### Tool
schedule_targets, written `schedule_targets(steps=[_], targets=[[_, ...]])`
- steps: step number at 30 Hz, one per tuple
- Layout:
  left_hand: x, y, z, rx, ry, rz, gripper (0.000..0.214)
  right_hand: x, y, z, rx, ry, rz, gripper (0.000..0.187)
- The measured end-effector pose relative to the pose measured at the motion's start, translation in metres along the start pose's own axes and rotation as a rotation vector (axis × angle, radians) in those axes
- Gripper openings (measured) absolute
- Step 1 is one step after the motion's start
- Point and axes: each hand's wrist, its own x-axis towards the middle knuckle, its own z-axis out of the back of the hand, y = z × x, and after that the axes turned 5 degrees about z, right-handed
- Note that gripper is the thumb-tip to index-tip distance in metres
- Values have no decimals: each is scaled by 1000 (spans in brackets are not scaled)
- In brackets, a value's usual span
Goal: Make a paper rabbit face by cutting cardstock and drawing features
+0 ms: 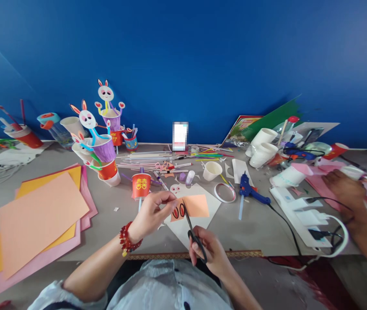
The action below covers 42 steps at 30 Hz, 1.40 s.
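Observation:
My left hand (156, 211) pinches the left edge of a small orange paper piece (199, 206). Two rabbit ears (178, 211), outlined in black with red centres, are drawn on that piece. In my right hand (209, 247) are black-handled scissors (197, 241), their blades pointing away from me and lying at the paper just right of the ears. Beneath the orange piece lies a white sheet (214, 202). A cut-out white rabbit face (176, 189) rests just beyond it. Left of these stands a red paper cup (141, 186) with gold characters.
Coloured paper sheets (43, 215) are stacked at left, near rabbit cup figures (104, 146). A blue glue gun (251, 189), a tape roll (225, 192) and a white power strip (300, 219) with cables lie to the right. Another person's hand (345, 189) rests at far right.

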Motion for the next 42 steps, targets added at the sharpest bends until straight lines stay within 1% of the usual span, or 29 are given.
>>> schedule_targets(steps=[10, 17, 27, 34, 42], targets=[[1, -5, 2, 60, 34, 19, 26, -2, 0, 3, -14, 7, 3, 56], [2, -6, 5, 88, 44, -9, 25, -3, 2, 3, -40, 5, 8, 55], [6, -9, 11, 120, 120, -36, 24, -4, -1, 11, -50, 29, -16, 49], [9, -13, 17, 144, 179, -81, 22, -3, 2, 11, -23, 73, -28, 52], [10, -15, 17, 156, 213, -51, 23, -4, 0, 10, -15, 54, -28, 55]])
